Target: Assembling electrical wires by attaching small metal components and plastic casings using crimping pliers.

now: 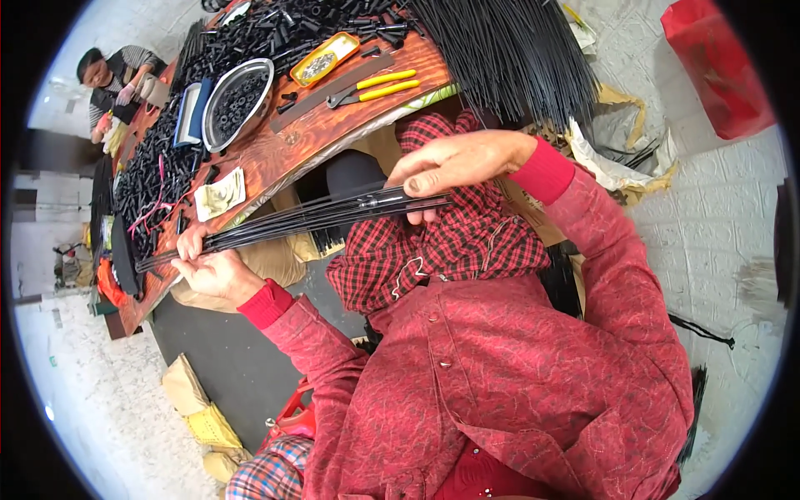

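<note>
A bundle of long, thin black rods (308,218) stretches across above my lap, its right end a little higher than its left. My left hand (215,271) is closed round the bundle near its left end, and some tips stick out past the fingers. At the other end my right hand (471,162) has the rods between its thumb and fingers, with fingertips showing below them. A small shiny piece (367,202) shows among the rods beside the right hand; I cannot make out what it is. Red-and-black checked cloth (467,250) covers my lap beneath.
The wooden table (350,125) ahead bears heaped black parts (283,29), an oval metal tray (268,93), a yellow dish (354,43), yellow-handled pliers (387,93), a flat bar and folded paper (221,193). More rods (508,58) overhang its right end. Another person (117,79) sits at far left.
</note>
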`<action>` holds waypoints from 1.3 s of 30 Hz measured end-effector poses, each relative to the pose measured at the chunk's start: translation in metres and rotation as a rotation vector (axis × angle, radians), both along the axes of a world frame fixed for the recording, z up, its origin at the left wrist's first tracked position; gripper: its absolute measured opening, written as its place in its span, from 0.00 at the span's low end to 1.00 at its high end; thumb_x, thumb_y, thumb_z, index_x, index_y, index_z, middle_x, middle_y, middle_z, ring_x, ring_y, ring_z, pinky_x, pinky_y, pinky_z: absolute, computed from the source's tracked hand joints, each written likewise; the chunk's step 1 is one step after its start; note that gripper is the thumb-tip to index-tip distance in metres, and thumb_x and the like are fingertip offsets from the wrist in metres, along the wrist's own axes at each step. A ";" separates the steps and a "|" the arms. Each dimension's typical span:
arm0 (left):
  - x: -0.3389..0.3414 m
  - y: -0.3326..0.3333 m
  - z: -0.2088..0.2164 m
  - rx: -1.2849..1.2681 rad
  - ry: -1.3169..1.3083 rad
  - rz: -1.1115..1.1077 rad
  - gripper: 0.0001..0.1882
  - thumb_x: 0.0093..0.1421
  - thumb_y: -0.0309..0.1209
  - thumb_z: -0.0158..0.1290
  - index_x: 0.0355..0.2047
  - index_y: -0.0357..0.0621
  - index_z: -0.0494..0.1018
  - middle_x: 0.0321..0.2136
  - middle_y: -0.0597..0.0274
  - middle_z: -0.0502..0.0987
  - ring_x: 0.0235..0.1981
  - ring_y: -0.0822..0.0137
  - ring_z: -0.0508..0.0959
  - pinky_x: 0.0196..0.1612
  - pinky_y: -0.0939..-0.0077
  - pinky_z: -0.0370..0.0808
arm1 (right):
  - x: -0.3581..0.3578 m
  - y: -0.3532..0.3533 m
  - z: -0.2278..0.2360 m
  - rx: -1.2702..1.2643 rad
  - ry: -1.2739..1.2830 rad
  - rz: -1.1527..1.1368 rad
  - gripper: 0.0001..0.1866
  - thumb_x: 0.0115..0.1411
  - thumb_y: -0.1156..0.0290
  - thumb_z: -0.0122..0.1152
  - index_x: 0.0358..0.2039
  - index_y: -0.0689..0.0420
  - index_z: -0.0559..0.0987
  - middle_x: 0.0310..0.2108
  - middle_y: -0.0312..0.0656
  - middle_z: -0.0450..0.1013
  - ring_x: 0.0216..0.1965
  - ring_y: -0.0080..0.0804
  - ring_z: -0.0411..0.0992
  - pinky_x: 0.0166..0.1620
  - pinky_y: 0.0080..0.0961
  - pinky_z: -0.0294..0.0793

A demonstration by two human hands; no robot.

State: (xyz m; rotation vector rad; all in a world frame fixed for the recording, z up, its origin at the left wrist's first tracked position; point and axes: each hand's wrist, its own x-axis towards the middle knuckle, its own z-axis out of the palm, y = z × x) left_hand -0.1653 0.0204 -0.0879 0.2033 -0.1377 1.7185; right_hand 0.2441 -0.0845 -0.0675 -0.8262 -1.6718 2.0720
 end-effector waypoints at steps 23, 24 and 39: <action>0.074 -0.054 0.009 0.136 0.295 -0.057 0.15 0.69 0.32 0.50 0.55 0.44 0.69 0.39 0.63 0.71 0.43 0.66 0.70 0.56 0.63 0.70 | -0.065 -0.077 -0.035 0.784 -0.478 -0.627 0.15 0.56 0.69 0.69 0.41 0.60 0.76 0.28 0.45 0.78 0.29 0.38 0.78 0.33 0.32 0.74; 0.071 -0.054 0.006 0.155 0.262 -0.074 0.15 0.69 0.31 0.50 0.55 0.44 0.69 0.39 0.63 0.70 0.42 0.67 0.70 0.56 0.63 0.71 | -0.066 -0.077 -0.036 0.729 -0.476 -0.605 0.17 0.56 0.65 0.69 0.41 0.60 0.76 0.31 0.48 0.79 0.33 0.45 0.79 0.35 0.36 0.75; -0.014 -0.120 -0.009 0.113 0.331 -0.020 0.21 0.74 0.36 0.43 0.63 0.39 0.63 0.28 0.69 0.60 0.26 0.77 0.60 0.29 0.82 0.62 | -0.193 -0.063 -0.026 -0.103 -0.005 0.140 0.33 0.62 0.38 0.59 0.45 0.60 0.71 0.26 0.33 0.71 0.27 0.19 0.70 0.30 0.19 0.68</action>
